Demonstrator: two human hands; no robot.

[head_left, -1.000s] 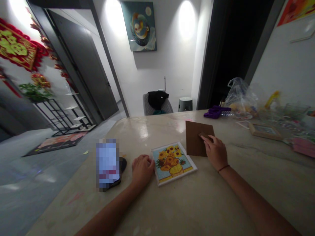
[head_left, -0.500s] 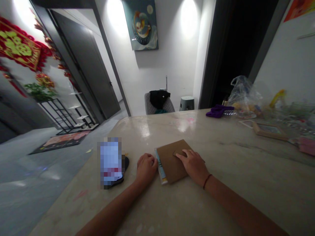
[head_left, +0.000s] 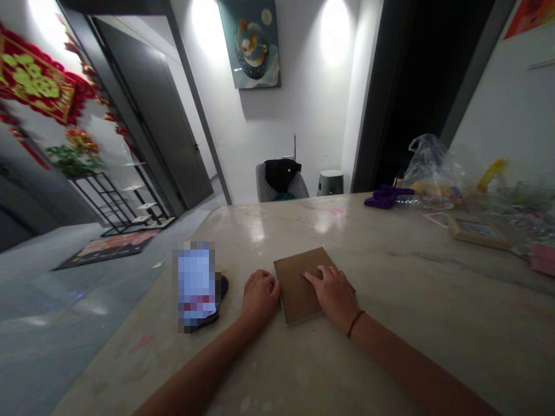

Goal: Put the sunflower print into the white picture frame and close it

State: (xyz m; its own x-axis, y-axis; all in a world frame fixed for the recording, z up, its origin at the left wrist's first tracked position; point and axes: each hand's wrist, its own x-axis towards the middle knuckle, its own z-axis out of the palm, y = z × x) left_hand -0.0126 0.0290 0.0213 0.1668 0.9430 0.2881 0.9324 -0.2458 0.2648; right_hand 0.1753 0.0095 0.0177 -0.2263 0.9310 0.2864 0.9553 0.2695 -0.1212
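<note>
Sitting flat on the pale stone tabletop [head_left: 433, 341], a brown cardboard board [head_left: 292, 286] is now covering the sunflower picture, which was lying uncovered beside it a moment ago and is now hidden from view. Pressing down on the board's right half, the right hand [head_left: 333, 294] is resting with its fingers spread and extended, a dark cord bracelet [head_left: 354, 324] circling the wrist. Curling loosely into a fist, the left hand [head_left: 261, 296] is butting against the board's left edge, pinching nothing. Lying just left of that hand, a pixelated phone [head_left: 196, 283] is resting on a black object [head_left: 224, 287]. Spreading across the far right of the table, a purple cloth [head_left: 385, 196], a clear plastic bag [head_left: 429, 167] and a small wooden frame [head_left: 477, 233] are sitting among cluttered craft items. Standing beyond the table, a grey chair [head_left: 281, 188] is carrying a black garment [head_left: 282, 175], with a framed painting [head_left: 250, 43] hanging on the wall above and a doormat [head_left: 113, 247] lying on the floor to the left.
</note>
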